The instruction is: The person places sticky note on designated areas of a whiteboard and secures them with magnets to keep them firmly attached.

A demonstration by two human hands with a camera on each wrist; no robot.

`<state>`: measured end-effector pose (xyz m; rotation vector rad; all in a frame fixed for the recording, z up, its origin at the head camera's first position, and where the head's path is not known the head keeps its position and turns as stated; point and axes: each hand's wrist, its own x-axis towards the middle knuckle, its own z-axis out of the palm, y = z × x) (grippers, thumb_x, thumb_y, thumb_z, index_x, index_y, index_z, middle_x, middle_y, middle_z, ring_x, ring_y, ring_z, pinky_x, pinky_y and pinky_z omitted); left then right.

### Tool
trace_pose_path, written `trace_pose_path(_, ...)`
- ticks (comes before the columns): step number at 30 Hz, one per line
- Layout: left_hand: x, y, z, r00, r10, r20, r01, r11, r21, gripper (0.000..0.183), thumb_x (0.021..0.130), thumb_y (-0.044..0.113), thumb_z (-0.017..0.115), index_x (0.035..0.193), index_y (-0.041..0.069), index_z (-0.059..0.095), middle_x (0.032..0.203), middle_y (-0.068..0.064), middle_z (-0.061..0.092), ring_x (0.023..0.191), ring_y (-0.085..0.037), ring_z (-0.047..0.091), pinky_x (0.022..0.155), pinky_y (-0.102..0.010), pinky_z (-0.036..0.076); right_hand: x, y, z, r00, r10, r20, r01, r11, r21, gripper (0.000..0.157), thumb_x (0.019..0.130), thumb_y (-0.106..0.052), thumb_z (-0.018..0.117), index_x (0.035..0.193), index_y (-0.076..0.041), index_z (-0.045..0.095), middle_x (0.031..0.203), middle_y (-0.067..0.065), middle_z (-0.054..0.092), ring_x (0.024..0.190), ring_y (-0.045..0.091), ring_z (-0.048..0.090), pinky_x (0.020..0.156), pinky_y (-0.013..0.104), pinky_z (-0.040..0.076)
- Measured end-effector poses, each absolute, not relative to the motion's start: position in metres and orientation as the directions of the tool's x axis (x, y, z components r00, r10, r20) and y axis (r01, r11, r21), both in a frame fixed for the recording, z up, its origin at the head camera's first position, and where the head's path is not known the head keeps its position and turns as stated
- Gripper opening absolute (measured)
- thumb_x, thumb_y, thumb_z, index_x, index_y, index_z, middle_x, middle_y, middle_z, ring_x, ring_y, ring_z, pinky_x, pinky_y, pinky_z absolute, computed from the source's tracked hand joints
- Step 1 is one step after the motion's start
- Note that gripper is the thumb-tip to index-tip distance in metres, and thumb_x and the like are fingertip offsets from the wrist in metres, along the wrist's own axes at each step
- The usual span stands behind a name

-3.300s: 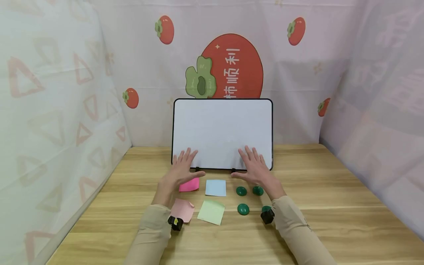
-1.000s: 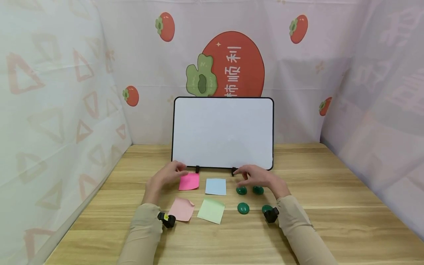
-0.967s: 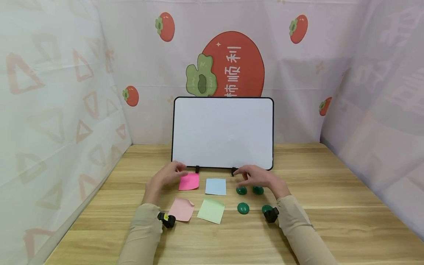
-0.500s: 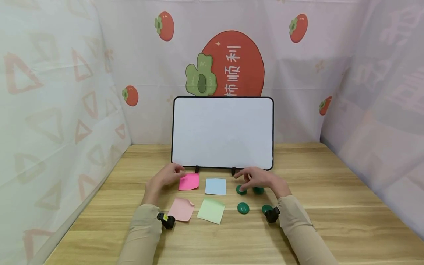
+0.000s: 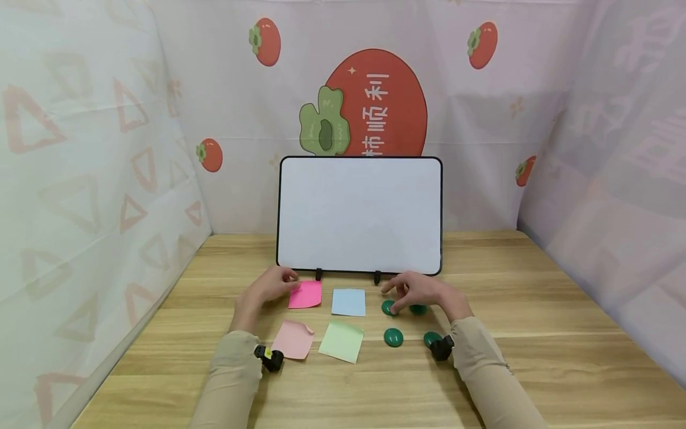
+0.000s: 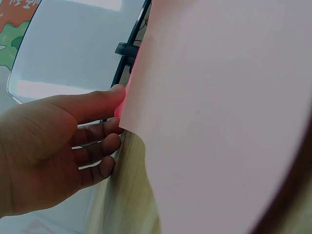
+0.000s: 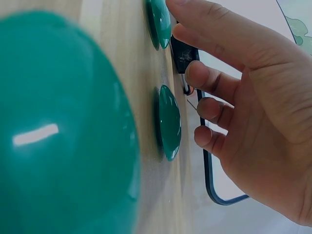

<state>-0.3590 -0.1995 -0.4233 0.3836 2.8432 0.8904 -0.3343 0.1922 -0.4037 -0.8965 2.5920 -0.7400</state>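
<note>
My left hand (image 5: 266,286) is at the left edge of a bright pink sticky note (image 5: 307,295). Its thumb and index finger pinch that edge, and in the left wrist view a pink strip (image 6: 119,111) shows between them. My right hand (image 5: 423,288) hovers over the green domed magnets, fingers loosely bent. Its thumb overlaps the rear left magnet (image 5: 387,306), while the index fingertip reaches past it. A second magnet (image 5: 418,309) lies partly under the hand. Nearer are a third magnet (image 5: 393,337) and another (image 5: 432,339), partly behind the wrist camera.
A black-framed whiteboard (image 5: 360,214) stands upright behind the hands on small black feet (image 5: 377,277). Blue (image 5: 349,302), pale green (image 5: 342,342) and pale pink (image 5: 293,339) sticky notes lie on the wooden table (image 5: 343,396). Printed cloth (image 5: 236,202) walls the back and sides.
Both hands drew back from spread in front of the whiteboard, the left to the bright pink note, the right to the magnets. Lately the right thumb has come down over the rear left magnet.
</note>
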Motion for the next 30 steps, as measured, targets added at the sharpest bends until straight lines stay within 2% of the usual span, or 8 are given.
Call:
trace_pose_path(14, -0.3592, -0.1979, -0.4221, -0.961, 0.273, -0.05, 0.196, 0.794, 0.575, 0.017, 0.092, 0.015, 0.07, 0.104, 0.003, 0.072, 0.095, -0.008, 0.067, 0.086, -0.018, 0.055, 0.08, -0.032, 0.047, -0.3359, 0.194, -0.4039, -0.762, -0.629, -0.154, -0.454, 0.689, -0.565, 0.046, 0.08, -0.028, 0.083, 0.124, -0.019, 0.069, 0.084, 0.0, 0.056, 0.076, 0.016, 0.046, 0.065, 0.026, 0.039)
trace_pose_path(19, -0.3593, -0.1979, -0.4232, -0.96, 0.274, -0.051, 0.196, 0.794, 0.575, 0.014, 0.091, 0.013, 0.071, 0.101, 0.003, 0.072, 0.092, -0.007, 0.066, 0.084, -0.018, 0.055, 0.078, -0.031, 0.046, -0.3363, 0.1947, -0.4036, -0.76, -0.626, -0.175, -0.439, 0.692, -0.573, 0.047, 0.079, -0.028, 0.085, 0.123, -0.02, 0.07, 0.088, 0.003, 0.057, 0.078, 0.017, 0.046, 0.067, 0.027, 0.038)
trace_pose_path(25, -0.3589, -0.1974, -0.4224, -0.963, 0.268, -0.041, 0.194, 0.785, 0.588, 0.009, 0.089, 0.01, 0.072, 0.095, 0.003, 0.072, 0.088, -0.006, 0.066, 0.082, -0.017, 0.055, 0.077, -0.03, 0.046, -0.3356, 0.1953, -0.406, -0.76, -0.614, -0.212, -0.418, 0.713, -0.563, 0.047, 0.079, -0.027, 0.085, 0.123, -0.025, 0.069, 0.092, 0.001, 0.057, 0.081, 0.016, 0.046, 0.07, 0.029, 0.04)
trace_pose_path(30, -0.3587, -0.1976, -0.4219, -0.964, 0.264, -0.037, 0.19, 0.777, 0.6, 0.005, 0.089, 0.007, 0.071, 0.092, 0.003, 0.071, 0.087, -0.007, 0.066, 0.082, -0.017, 0.055, 0.077, -0.03, 0.046, -0.3355, 0.1949, -0.4048, -0.756, -0.619, -0.211, -0.424, 0.71, -0.562, 0.047, 0.079, -0.022, 0.084, 0.123, -0.022, 0.069, 0.09, 0.001, 0.057, 0.08, 0.017, 0.046, 0.068, 0.029, 0.04)
